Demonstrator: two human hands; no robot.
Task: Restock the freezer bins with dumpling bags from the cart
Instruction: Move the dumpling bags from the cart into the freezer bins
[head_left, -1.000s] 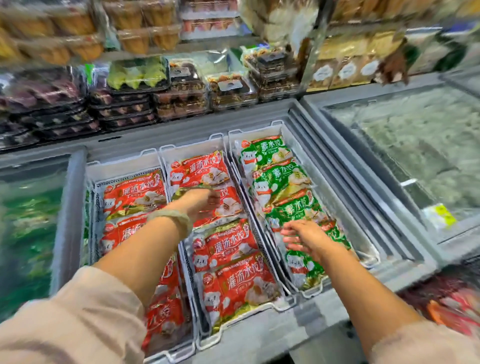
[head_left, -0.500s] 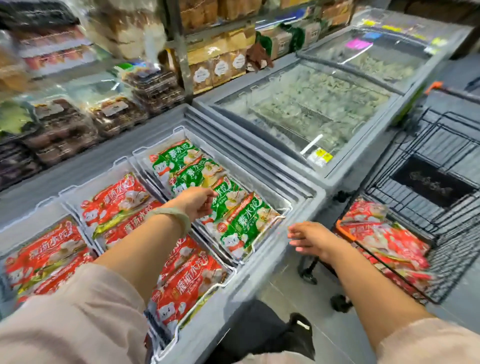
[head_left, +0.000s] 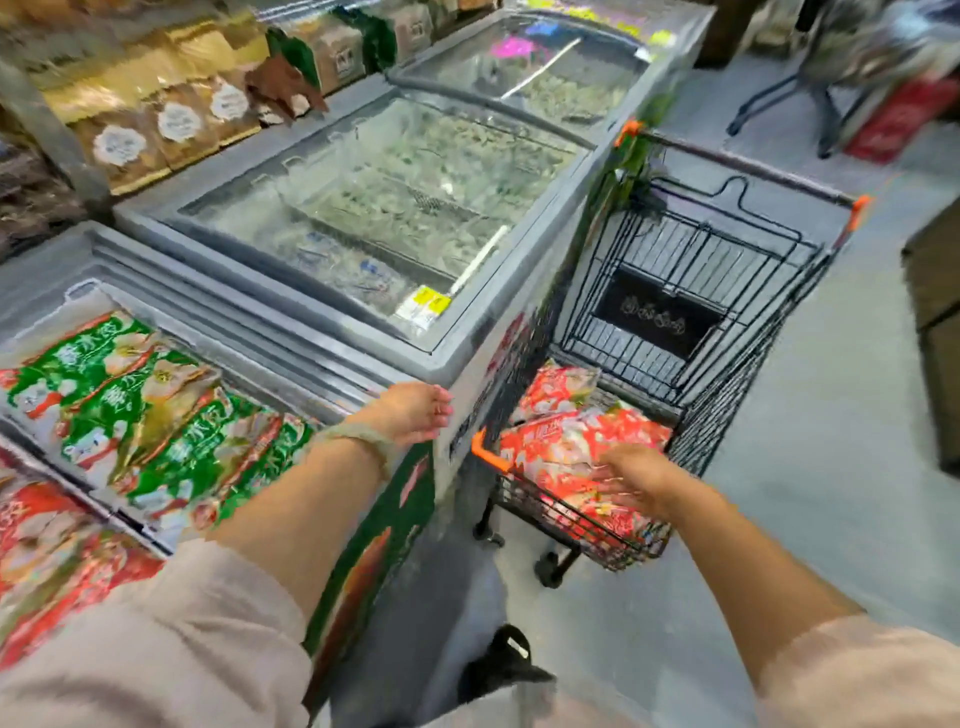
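Note:
A black wire cart (head_left: 737, 332) stands right of the open freezer (head_left: 291, 343). Red dumpling bags (head_left: 566, 447) lie piled in the cart's near end. My right hand (head_left: 639, 478) reaches down onto the top red bag, fingers spread and touching it; no grip shows. My left hand (head_left: 415, 410), a pale bracelet on its wrist, rests with relaxed fingers on the freezer's right corner. Green dumpling bags (head_left: 130, 415) fill one freezer bin, and red bags (head_left: 57, 551) fill the bin at the lower left.
A closed glass-lidded freezer (head_left: 395, 218) holding pale frozen goods runs behind the cart. Shelves of packaged baked goods (head_left: 171, 119) stand at the back left. Grey floor (head_left: 831, 467) spreads to the right, with a dark cabinet (head_left: 935, 322) at the edge.
The view swung right from the bins toward the cart. My right hand moved from beside the freezer's edge down onto the red bags. My left hand left the bins for the freezer's corner.

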